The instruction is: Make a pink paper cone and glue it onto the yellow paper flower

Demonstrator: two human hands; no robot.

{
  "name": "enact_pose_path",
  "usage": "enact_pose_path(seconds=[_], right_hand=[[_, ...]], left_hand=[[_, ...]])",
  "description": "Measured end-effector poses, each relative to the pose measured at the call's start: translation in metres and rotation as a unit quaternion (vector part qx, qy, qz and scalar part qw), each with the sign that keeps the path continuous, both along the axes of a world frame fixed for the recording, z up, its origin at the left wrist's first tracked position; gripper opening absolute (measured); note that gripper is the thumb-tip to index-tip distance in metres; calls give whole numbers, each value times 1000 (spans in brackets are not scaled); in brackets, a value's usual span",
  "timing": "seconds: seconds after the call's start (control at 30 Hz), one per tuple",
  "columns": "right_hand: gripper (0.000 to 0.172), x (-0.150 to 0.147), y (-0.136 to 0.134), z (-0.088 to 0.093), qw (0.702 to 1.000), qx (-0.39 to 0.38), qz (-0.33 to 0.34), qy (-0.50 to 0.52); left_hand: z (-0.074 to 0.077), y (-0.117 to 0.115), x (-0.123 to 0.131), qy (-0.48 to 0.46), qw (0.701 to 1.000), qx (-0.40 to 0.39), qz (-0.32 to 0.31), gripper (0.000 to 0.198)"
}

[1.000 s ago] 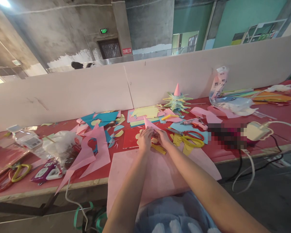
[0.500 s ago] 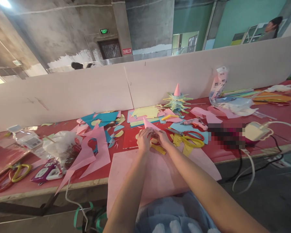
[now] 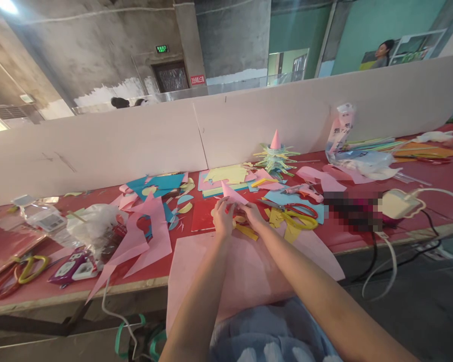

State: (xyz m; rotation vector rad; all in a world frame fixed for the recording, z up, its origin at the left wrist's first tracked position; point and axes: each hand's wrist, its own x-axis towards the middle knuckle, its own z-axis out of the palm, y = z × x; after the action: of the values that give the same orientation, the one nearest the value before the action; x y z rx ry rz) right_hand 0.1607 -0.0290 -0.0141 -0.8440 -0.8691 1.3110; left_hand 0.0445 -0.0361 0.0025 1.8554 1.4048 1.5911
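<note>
My left hand (image 3: 223, 217) and my right hand (image 3: 252, 214) meet over the red table (image 3: 362, 236), both pinching a small pink paper piece (image 3: 231, 193) whose pointed tip sticks up and to the left. Their fingers are curled round it. Below my wrists a large pink paper sheet (image 3: 245, 271) hangs over the table's front edge. Yellow paper strips (image 3: 248, 232) lie just under my right hand.
Red and yellow scissors (image 3: 296, 215) and a pink glue gun (image 3: 305, 190) lie right of my hands. A paper tree with a pink cone (image 3: 275, 153) stands behind. Pink offcuts (image 3: 143, 236), a plastic bag (image 3: 92, 223) and more scissors (image 3: 18, 274) lie left. A person (image 3: 382, 54) stands beyond the white partition (image 3: 136, 141).
My hands stay in place, working the pink paper piece slightly; its tip has shifted a little left. Behind the partition a person has moved leftwards.
</note>
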Motion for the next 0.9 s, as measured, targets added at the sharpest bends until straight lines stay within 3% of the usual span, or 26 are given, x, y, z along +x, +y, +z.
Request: enact_pose_path(seconds=[0.43, 0.9], right_hand=[[34, 1, -1, 1, 999, -18, -15, -26], [34, 1, -2, 3, 999, -26, -7, -28]], left_hand=[[-2, 6, -3, -30, 999, -14, 4, 5], [0, 3, -3, -35, 998, -49, 1, 3]])
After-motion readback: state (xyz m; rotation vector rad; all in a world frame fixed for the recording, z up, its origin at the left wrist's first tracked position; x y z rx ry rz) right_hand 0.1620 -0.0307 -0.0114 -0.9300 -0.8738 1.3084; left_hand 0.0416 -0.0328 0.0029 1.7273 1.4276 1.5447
